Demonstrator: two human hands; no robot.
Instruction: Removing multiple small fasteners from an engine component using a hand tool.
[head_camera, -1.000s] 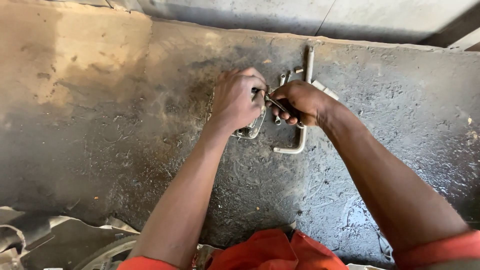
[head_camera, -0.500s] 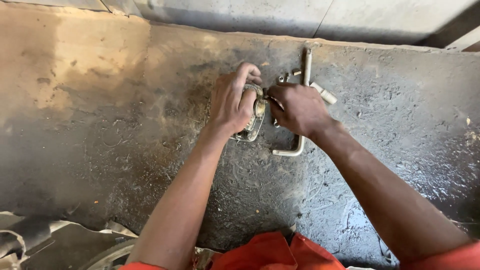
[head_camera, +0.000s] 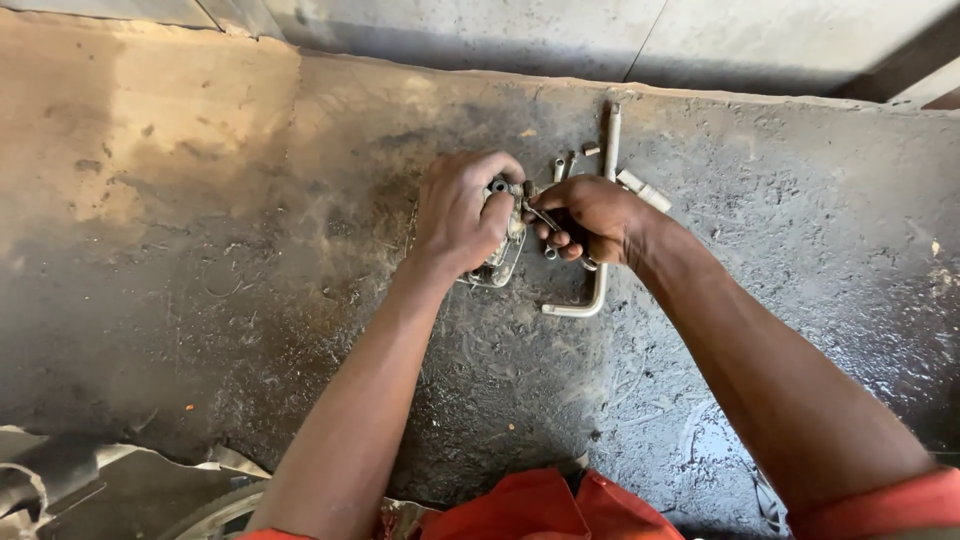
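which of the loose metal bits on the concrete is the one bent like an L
The long rod passing under the right hand: it runs straight down from the wall and hooks left at its lower end. The short pieces beside it and the pale tube are straight.

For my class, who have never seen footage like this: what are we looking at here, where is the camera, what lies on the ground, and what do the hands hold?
There is no machine here: a person works with two bare hands. The one picture comes from a camera worn on the person's head, looking down along both arms. The left hand grips a small metal part against the stained concrete floor. The right hand pinches a thin metal tool whose tip meets that part. Lying on the floor are a long L-shaped metal bar, partly under the right hand, and a few small metal pieces beside it. Orange clothing shows at the bottom edge.
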